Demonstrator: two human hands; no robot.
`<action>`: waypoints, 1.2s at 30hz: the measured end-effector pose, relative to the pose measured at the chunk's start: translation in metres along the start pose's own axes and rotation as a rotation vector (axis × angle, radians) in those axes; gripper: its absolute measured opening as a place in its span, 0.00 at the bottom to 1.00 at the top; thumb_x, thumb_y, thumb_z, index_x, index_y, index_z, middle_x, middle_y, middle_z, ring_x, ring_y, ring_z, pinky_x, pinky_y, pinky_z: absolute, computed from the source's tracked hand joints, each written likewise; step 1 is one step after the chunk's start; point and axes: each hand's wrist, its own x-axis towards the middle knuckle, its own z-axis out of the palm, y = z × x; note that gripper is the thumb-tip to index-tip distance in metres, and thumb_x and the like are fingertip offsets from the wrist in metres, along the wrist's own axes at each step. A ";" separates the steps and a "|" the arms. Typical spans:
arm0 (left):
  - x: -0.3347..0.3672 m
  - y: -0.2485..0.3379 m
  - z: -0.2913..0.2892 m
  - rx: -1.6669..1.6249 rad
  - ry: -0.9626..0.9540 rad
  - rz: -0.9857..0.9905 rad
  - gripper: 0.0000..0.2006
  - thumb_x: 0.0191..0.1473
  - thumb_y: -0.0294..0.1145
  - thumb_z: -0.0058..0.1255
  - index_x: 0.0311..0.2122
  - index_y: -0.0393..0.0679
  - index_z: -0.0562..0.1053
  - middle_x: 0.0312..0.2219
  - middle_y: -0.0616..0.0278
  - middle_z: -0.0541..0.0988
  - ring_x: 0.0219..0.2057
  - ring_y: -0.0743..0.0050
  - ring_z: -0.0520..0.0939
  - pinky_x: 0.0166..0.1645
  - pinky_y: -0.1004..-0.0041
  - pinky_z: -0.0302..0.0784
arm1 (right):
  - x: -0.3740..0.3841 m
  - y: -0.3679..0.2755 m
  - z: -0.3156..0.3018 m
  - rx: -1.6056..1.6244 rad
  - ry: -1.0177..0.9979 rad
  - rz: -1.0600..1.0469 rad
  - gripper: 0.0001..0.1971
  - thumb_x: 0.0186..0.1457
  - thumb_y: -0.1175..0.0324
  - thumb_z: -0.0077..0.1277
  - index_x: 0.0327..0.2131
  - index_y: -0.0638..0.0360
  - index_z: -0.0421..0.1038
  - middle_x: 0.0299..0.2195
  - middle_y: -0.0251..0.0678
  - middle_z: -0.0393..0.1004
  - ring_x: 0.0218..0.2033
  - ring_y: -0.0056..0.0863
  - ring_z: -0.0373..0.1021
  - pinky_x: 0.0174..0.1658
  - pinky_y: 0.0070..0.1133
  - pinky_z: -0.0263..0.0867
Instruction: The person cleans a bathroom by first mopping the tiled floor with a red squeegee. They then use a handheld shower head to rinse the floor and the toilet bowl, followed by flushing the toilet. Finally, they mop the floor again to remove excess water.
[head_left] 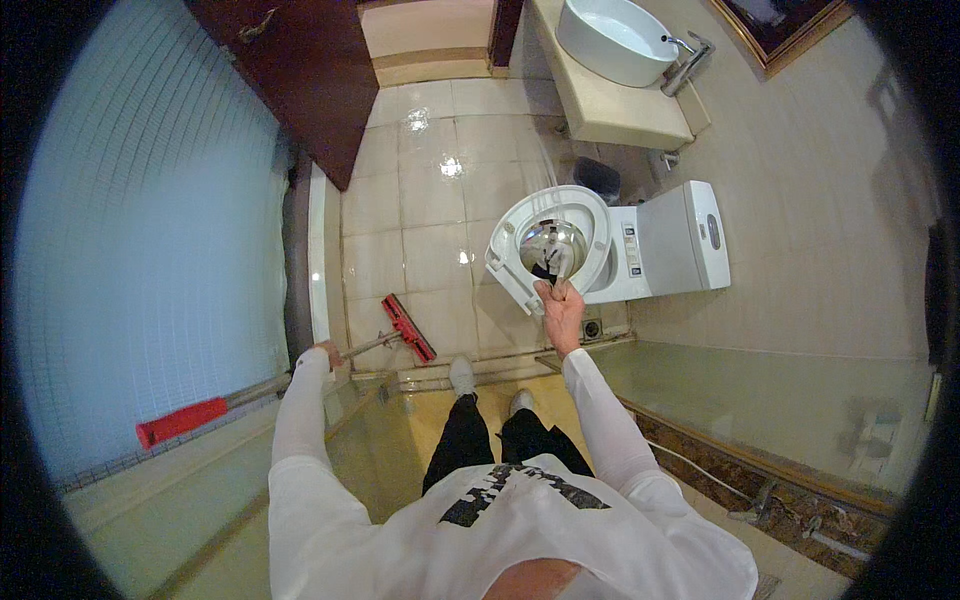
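Observation:
My left hand [322,352] is closed round the pole of a squeeze mop [408,328]. Its red head lies on the wet tiles ahead, and a red grip [182,421] ends the pole at the lower left. In front of the white toilet [497,235], my right hand [562,305] grips a pale shower head [562,262] by its lower end. Thin streams of water leave it, heading toward the far floor. Behind it, a shiny round surface shows inside the toilet's seat ring; whether it is a metal basin or the bowl itself is unclear.
A washbasin [615,40] with a tap [690,62] stands on a counter at the far right. Under the counter sits a dark bin [597,178]. A brown door [300,80] stands at the far left, and a low raised edge [470,372] crosses the floor by my feet.

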 end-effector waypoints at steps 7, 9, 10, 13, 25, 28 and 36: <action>-0.049 -0.036 0.008 0.317 0.012 -0.144 0.16 0.52 0.44 0.48 0.40 0.44 0.74 0.36 0.55 0.76 0.36 0.59 0.76 0.41 0.59 0.71 | 0.017 0.001 0.039 0.031 0.076 -0.078 0.25 0.48 0.68 0.59 0.16 0.57 0.47 0.17 0.24 0.45 0.21 0.18 0.44 0.24 0.19 0.46; -0.063 -0.034 0.009 0.444 0.043 -0.184 0.17 0.53 0.45 0.46 0.42 0.45 0.73 0.40 0.55 0.75 0.41 0.57 0.75 0.45 0.59 0.70 | 0.019 0.003 0.054 0.022 0.001 -0.050 0.25 0.48 0.69 0.59 0.16 0.58 0.48 0.17 0.25 0.45 0.21 0.18 0.44 0.23 0.20 0.47; -0.068 -0.035 0.009 0.504 0.059 -0.199 0.18 0.53 0.45 0.45 0.44 0.46 0.73 0.42 0.55 0.74 0.43 0.56 0.74 0.47 0.59 0.69 | 0.018 0.005 0.062 0.011 -0.066 -0.040 0.24 0.48 0.69 0.59 0.16 0.58 0.48 0.17 0.25 0.46 0.21 0.18 0.45 0.23 0.20 0.47; -0.075 -0.046 0.008 0.573 0.033 -0.246 0.20 0.55 0.46 0.42 0.48 0.48 0.72 0.48 0.55 0.73 0.49 0.54 0.73 0.53 0.58 0.68 | 0.005 0.011 0.081 -0.010 -0.321 -0.054 0.23 0.47 0.70 0.59 0.17 0.60 0.49 0.16 0.27 0.47 0.21 0.20 0.46 0.23 0.22 0.49; -0.041 -0.010 0.042 0.204 0.064 -0.005 0.21 0.52 0.43 0.47 0.47 0.41 0.71 0.35 0.50 0.78 0.41 0.57 0.78 0.46 0.63 0.72 | -0.079 0.102 0.010 -0.336 -0.116 0.371 0.19 0.46 0.66 0.58 0.20 0.65 0.56 0.16 0.35 0.56 0.20 0.24 0.52 0.25 0.24 0.54; 0.011 0.040 0.069 0.040 0.073 0.133 0.20 0.51 0.42 0.46 0.46 0.39 0.72 0.36 0.49 0.79 0.41 0.58 0.79 0.45 0.65 0.72 | -0.083 0.126 -0.030 -0.277 0.197 0.536 0.18 0.47 0.69 0.57 0.18 0.63 0.55 0.16 0.29 0.55 0.21 0.20 0.51 0.25 0.22 0.53; 0.078 0.320 0.116 0.004 0.045 0.575 0.21 0.50 0.43 0.48 0.45 0.39 0.72 0.39 0.49 0.78 0.40 0.60 0.79 0.45 0.68 0.72 | -0.063 0.160 -0.073 -0.224 0.471 0.511 0.20 0.44 0.62 0.61 0.15 0.59 0.59 0.14 0.29 0.59 0.18 0.20 0.54 0.22 0.23 0.54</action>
